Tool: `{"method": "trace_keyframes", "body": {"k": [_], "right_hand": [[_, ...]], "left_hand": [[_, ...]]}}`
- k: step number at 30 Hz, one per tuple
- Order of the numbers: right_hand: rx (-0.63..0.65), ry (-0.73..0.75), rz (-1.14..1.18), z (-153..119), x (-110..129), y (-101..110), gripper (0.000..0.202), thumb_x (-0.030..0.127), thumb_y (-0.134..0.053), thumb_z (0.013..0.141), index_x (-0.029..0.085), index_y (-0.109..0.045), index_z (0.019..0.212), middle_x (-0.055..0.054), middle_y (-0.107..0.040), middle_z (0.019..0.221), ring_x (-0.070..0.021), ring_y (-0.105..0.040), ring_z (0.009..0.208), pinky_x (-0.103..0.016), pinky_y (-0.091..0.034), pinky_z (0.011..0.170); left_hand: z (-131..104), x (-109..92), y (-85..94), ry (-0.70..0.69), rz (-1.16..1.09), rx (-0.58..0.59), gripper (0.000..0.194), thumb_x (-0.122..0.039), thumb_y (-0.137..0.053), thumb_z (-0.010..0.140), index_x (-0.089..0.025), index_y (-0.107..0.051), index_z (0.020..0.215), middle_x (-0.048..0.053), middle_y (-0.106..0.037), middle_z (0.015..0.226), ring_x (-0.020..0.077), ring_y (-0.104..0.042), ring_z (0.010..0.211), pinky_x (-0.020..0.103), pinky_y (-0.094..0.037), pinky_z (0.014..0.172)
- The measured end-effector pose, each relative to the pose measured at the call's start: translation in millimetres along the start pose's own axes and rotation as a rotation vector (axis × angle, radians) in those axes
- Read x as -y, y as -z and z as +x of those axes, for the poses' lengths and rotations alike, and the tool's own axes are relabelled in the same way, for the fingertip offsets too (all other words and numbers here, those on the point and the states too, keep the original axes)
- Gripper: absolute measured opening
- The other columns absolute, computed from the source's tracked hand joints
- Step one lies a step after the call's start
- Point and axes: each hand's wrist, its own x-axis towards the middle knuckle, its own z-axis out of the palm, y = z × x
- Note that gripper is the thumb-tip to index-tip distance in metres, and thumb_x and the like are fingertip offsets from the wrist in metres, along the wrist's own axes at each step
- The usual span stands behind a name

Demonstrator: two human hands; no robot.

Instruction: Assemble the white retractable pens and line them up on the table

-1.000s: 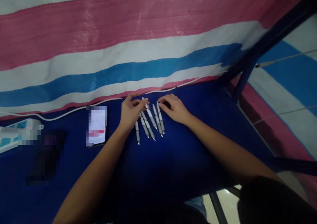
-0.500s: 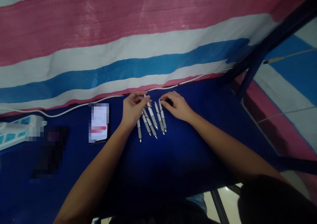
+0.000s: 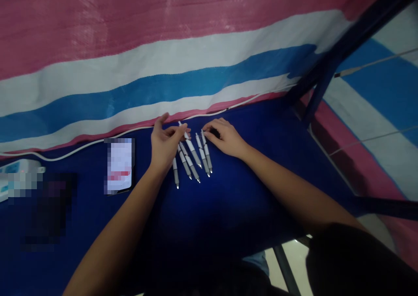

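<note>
Several white-and-grey click pens lie side by side in a loose fan, their metal tips toward me. My left hand is at the fan's left, its index finger raised. Its thumb and lower fingers close around the upper end of one pen; the hand partly covers the tops of the pens to the left, including the leftmost pen. At the right, my right hand has thumb and fingertips at the top of the rightmost pen, curled in a pinch. Beside that lies another pen.
A phone with a lit screen lies left of my left hand. Farther left are a white power strip and a blurred dark object. A white cable runs along the back of the blue table, below a striped sheet.
My left index finger has lifted away from the pen top, where it met the thumb before. My right hand keeps its place at the rightmost pen. The whole view has shifted slightly.
</note>
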Motion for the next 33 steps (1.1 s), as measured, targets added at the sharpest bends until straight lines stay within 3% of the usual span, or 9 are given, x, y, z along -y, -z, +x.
{"method": "trace_keyframes", "body": {"k": [2,6,13,18,23,29,33], "right_hand": [[0.013,-0.008,-0.011,0.0,0.3,0.3,0.010,0.031,-0.059,0.106,0.026,-0.068,0.107,-0.006,-0.077,0.106,-0.0283,-0.065,0.103,-0.046,-0.044,0.097],[0.035,-0.027,-0.026,0.3,1.8,1.4,0.010,0.031,-0.059,0.106,0.026,-0.068,0.107,-0.006,-0.076,0.107,-0.0285,-0.064,0.106,-0.046,-0.044,0.098],[0.029,-0.026,-0.011,0.6,2.4,2.0,0.011,0.031,-0.059,0.106,0.026,-0.069,0.106,-0.006,-0.076,0.105,-0.0283,-0.063,0.104,-0.045,-0.043,0.097],[0.027,-0.023,-0.006,0.8,2.1,1.7,0.011,0.031,-0.059,0.106,0.026,-0.069,0.106,-0.006,-0.076,0.105,-0.0285,-0.063,0.104,-0.045,-0.043,0.097],[0.024,-0.013,0.002,0.9,1.7,1.3,0.012,0.031,-0.059,0.106,0.025,-0.069,0.106,-0.007,-0.076,0.104,-0.0285,-0.063,0.102,-0.045,-0.043,0.097],[0.023,-0.014,-0.005,0.5,0.3,0.7,0.010,0.031,-0.059,0.106,0.026,-0.069,0.106,-0.006,-0.076,0.104,-0.0288,-0.063,0.103,-0.045,-0.043,0.097],[0.029,-0.021,-0.009,0.6,1.1,1.1,0.012,0.032,-0.059,0.106,0.026,-0.069,0.106,-0.006,-0.076,0.104,-0.0287,-0.063,0.103,-0.045,-0.043,0.096]], "left_hand": [[-0.1,-0.5,-1.0,0.001,-0.009,-0.007,0.045,-0.030,-0.090,0.081,-0.021,-0.066,0.118,0.002,-0.077,0.076,0.0201,-0.079,0.076,0.032,-0.063,0.073],[-0.9,-2.3,-2.7,-0.001,0.022,0.028,0.027,-0.032,-0.089,0.080,-0.020,-0.070,0.095,0.004,-0.080,0.078,0.0165,-0.075,0.066,0.031,-0.063,0.068],[-4.7,-3.6,-3.9,-0.022,0.063,0.016,0.027,-0.032,-0.090,0.081,-0.021,-0.071,0.097,0.003,-0.080,0.078,0.0168,-0.075,0.067,0.031,-0.063,0.069],[-6.8,-4.2,-4.7,-0.023,0.071,0.035,0.044,-0.032,-0.090,0.082,-0.020,-0.071,0.120,0.002,-0.078,0.076,0.0198,-0.078,0.075,0.032,-0.063,0.073],[-4.7,-0.5,-3.4,-0.008,0.068,0.045,0.027,-0.035,-0.089,0.082,-0.017,-0.076,0.098,0.005,-0.079,0.081,0.0178,-0.076,0.071,0.032,-0.062,0.071],[-5.0,-0.9,-2.5,-0.030,0.091,0.045,0.023,-0.033,-0.087,0.084,-0.019,-0.077,0.099,0.005,-0.079,0.080,0.0176,-0.075,0.070,0.032,-0.062,0.071],[-5.9,-1.6,-3.6,-0.024,0.047,0.062,0.046,-0.032,-0.088,0.084,-0.022,-0.070,0.125,0.002,-0.079,0.079,0.0179,-0.076,0.072,0.032,-0.063,0.074]]}}
